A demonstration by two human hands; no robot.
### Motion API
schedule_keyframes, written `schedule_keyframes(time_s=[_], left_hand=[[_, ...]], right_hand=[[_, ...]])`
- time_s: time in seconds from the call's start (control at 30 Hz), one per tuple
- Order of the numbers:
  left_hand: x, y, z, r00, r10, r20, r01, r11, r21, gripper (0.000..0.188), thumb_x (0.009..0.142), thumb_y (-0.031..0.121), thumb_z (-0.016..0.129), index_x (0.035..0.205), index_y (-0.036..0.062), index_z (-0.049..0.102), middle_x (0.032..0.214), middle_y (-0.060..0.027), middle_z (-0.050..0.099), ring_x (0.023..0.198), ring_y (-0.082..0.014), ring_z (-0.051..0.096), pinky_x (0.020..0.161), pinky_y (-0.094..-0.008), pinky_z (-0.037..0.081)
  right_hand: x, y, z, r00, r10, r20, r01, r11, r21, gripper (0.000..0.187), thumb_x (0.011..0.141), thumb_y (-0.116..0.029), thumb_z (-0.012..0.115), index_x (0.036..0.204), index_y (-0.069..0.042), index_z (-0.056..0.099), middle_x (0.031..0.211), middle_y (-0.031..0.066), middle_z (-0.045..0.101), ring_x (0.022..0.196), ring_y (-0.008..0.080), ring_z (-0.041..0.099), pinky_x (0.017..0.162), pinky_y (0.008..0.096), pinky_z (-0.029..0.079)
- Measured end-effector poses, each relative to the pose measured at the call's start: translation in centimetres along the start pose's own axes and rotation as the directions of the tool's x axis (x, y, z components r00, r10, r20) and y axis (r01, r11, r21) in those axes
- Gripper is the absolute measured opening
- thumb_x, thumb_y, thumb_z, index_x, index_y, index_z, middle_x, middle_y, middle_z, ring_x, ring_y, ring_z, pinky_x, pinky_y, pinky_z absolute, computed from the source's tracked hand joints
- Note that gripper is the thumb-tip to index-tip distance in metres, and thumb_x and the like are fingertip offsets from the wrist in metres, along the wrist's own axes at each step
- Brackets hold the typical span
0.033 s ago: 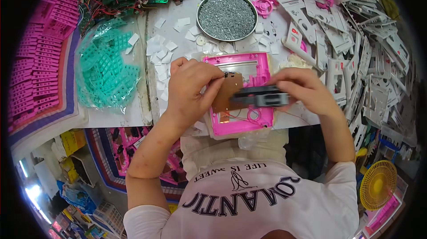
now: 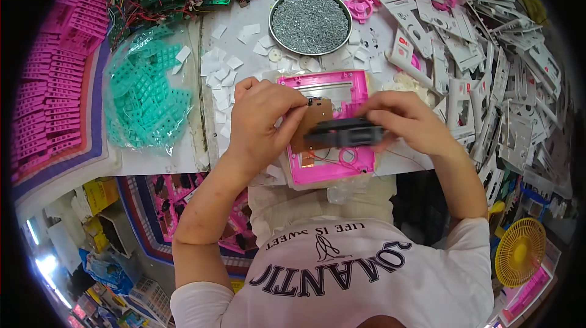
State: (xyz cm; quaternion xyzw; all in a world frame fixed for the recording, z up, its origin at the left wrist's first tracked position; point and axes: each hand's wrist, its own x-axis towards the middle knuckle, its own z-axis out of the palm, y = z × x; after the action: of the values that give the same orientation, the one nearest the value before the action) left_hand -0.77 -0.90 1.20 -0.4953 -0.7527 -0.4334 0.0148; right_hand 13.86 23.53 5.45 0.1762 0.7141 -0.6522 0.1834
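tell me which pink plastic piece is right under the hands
The pink rectangular frame on the table edge, beneath both hands; the other pink parts lie in heaps farther away.

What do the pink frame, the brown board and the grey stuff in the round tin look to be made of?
Pink frame: moulded plastic, likely, with an even colour and a slight gloss. Brown board under the left hand: probably a matt circuit board, with thin wires running off it. Round tin: filled with small grey metal-looking pieces that glint, perhaps screws; too small to tell.

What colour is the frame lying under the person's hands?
Bright pink. The frame shows best in the head view, partly covered by the left hand and right hand.
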Motion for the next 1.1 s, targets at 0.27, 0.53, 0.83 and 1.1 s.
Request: schedule_keyframes(time_s=[0.27,0.53,0.83,1.1], left_hand=[[0.3,-0.1,0.0,0.998,0.047,0.043,-0.050,0.997,0.063,0.011,0.083,0.011,0.075,0.090,0.0143,0.067,0.084,0.0010,0.068,0.080,-0.0204,0.062,0.087,-0.0392,0.038],[0.9,-0.4,-0.1,0.996,0.038,0.081,-0.045,0.995,0.084,0.011,0.082,0.009,0.074,0.091,0.0123,0.068,0.085,-0.0018,0.069,0.079,-0.0213,0.063,0.086,-0.0389,0.039],[1.9,-0.6,-1.3,0.971,-0.045,0.235,0.065,0.995,-0.080,0.010,0.082,0.004,0.073,0.090,0.0083,0.070,0.083,-0.0029,0.070,0.069,-0.0196,0.061,0.080,-0.0351,0.041],[3.5,-0.7,-2.2,0.918,0.088,0.387,-0.072,0.996,-0.054,0.009,0.083,0.008,0.073,0.091,0.0086,0.067,0.081,-0.0045,0.066,0.078,-0.0240,0.062,0.082,-0.0373,0.043]], right_hand=[[2.3,-2.3,3.7,0.651,-0.756,0.069,0.503,0.362,-0.785,0.040,0.083,-0.029,0.077,0.111,-0.002,0.069,0.116,0.0152,0.065,0.104,0.0370,0.059,0.092,0.0450,0.051],[2.7,-0.8,2.0,0.650,-0.757,0.065,0.492,0.355,-0.795,0.052,0.071,-0.021,0.082,0.118,-0.005,0.066,0.123,0.0142,0.064,0.116,0.0369,0.055,0.100,0.0457,0.048],[2.6,-1.4,1.5,0.644,-0.731,0.225,0.567,0.259,-0.782,0.053,0.066,-0.018,0.084,0.114,-0.005,0.066,0.101,0.0101,0.068,0.093,0.0318,0.061,0.085,0.0435,0.049],[2.3,-0.1,3.4,0.684,-0.720,0.121,0.530,0.375,-0.761,0.053,0.066,-0.015,0.083,0.115,-0.004,0.067,0.096,0.0093,0.066,0.087,0.0289,0.059,0.074,0.0388,0.051]])
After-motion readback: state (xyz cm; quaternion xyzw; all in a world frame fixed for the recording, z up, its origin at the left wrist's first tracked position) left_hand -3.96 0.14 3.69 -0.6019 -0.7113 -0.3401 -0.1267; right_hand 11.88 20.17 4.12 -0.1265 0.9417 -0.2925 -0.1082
